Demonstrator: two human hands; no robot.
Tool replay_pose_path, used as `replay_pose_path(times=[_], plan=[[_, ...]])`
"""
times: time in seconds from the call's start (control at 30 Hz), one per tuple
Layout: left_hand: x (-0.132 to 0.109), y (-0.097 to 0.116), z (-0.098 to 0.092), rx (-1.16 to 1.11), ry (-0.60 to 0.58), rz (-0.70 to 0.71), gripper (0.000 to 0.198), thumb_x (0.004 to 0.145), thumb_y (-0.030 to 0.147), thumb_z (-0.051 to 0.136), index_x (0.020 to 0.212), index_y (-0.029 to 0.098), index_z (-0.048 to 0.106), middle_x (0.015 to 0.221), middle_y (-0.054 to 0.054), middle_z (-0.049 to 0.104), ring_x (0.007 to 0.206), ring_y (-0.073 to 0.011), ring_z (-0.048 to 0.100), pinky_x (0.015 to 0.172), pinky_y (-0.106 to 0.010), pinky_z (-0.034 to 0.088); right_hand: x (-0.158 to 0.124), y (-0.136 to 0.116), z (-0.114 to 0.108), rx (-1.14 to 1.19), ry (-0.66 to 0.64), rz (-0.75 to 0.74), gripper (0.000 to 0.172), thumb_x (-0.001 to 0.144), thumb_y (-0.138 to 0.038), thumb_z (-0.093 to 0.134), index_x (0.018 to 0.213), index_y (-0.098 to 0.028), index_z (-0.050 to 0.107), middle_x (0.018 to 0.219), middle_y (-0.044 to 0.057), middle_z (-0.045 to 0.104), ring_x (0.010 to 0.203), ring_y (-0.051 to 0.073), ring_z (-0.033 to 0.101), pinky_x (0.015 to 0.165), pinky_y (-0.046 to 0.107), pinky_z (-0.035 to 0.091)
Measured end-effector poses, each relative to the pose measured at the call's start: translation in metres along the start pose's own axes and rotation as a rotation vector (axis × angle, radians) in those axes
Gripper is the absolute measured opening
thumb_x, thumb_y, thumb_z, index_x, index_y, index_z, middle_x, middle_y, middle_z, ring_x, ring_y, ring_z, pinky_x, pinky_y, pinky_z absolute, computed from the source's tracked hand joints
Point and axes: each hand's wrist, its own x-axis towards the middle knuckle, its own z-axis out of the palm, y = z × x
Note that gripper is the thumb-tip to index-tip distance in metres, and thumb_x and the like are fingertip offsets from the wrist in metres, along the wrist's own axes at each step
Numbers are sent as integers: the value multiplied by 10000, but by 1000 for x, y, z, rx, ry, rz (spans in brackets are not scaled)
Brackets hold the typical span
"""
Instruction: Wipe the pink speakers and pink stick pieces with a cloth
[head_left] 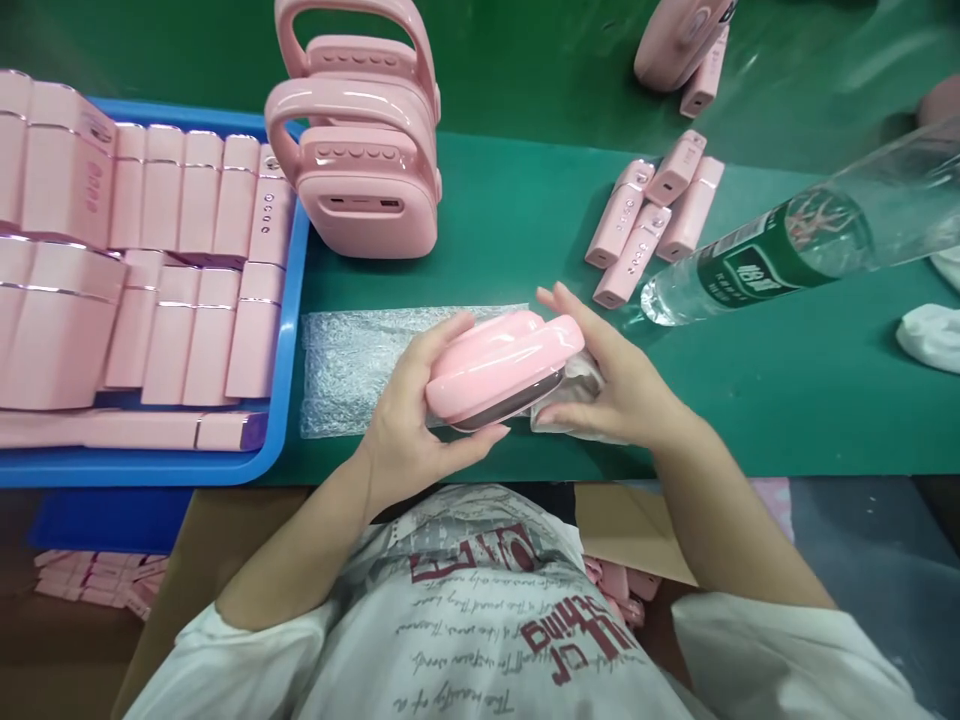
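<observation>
A glossy pink portable speaker (504,365) with a dark front is tilted above the table, between my hands. My left hand (409,410) is closed around its left end, thumb along the lower side. At the right end, my right hand (619,385) is curled with its fingertips beside the speaker. A crumpled white cloth (581,385) lies in its grasp, partly hidden by the fingers; whether the hand also grips the speaker is hard to see. Beneath the speaker, a clear bubble-wrap pouch (345,370) is spread flat on the green table (787,410).
A blue tray (281,400) of pink microphones and speakers stands left. Two pink handled speakers (367,190) stand behind my hands. Several small pink microphones (626,235) lie at the back right, beside a tilted clear bottle (757,265). White fabric (930,335) rests far right.
</observation>
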Motion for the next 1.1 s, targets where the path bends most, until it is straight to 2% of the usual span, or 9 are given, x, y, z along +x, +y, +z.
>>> replay_pose_path(times=[0.13,0.33,0.5,0.57,0.67,0.77,0.83,0.97,1.1], plan=[[3,-3,-2,69,24,109,850,717,336,795,1438,270,350,1396,-120,506,1295,-283,489,1096,-471,420,16,1,-2,74,-137,12,1008,674,-507,806,1507,-272,289,1481,69,467,1352,284,464,1121,458,393],[1,-4,-3,143,-55,275,628,726,214,780,1287,283,506,1409,-114,472,1300,-286,475,1072,-493,434,11,-7,-5,99,-29,-140,677,726,-501,766,1323,-254,561,1392,74,563,1304,267,513,1102,442,418],[7,-1,-6,135,-138,346,607,774,209,733,1317,321,484,1411,-96,473,1373,-303,399,1120,-563,365,5,-28,-15,-6,163,-136,318,745,-516,721,938,-263,736,1096,82,690,997,226,662,812,369,568],[11,0,-10,136,-180,348,622,793,233,724,1348,322,459,1411,-103,488,1364,-296,419,1107,-546,384,5,-36,-16,-8,145,-141,233,762,-480,708,813,-254,729,893,55,703,807,178,665,685,310,560],[14,1,-16,140,-176,276,669,791,299,737,1385,309,429,1401,-108,518,1312,-281,483,1102,-509,394,2,-47,-14,59,116,-70,228,738,-443,733,708,-226,672,677,-6,661,594,117,588,542,238,496],[10,2,-11,61,3,87,782,782,417,731,1443,302,329,1454,-119,460,1333,-284,463,1100,-475,399,-9,-64,-5,134,340,150,231,715,-386,774,725,-202,636,653,-31,649,514,87,541,450,196,428],[4,4,0,-91,53,-37,783,834,485,646,1476,313,231,1506,-130,388,1335,-270,463,1055,-433,447,-23,-80,7,213,481,238,213,737,-347,771,772,-201,621,666,-31,659,515,95,562,434,194,430],[-9,19,23,-486,-117,-209,713,913,521,430,1519,333,103,1577,-105,299,1276,-253,524,892,-368,547,-56,-114,32,163,580,91,167,781,-247,745,880,-226,612,726,-19,694,568,116,619,498,213,496],[-14,36,30,-694,-226,-274,761,862,502,434,1536,306,139,1603,-45,264,1319,-284,485,870,-387,555,-84,-133,44,92,463,-5,227,852,-165,651,1051,-270,625,736,-2,710,590,150,650,535,245,530]])
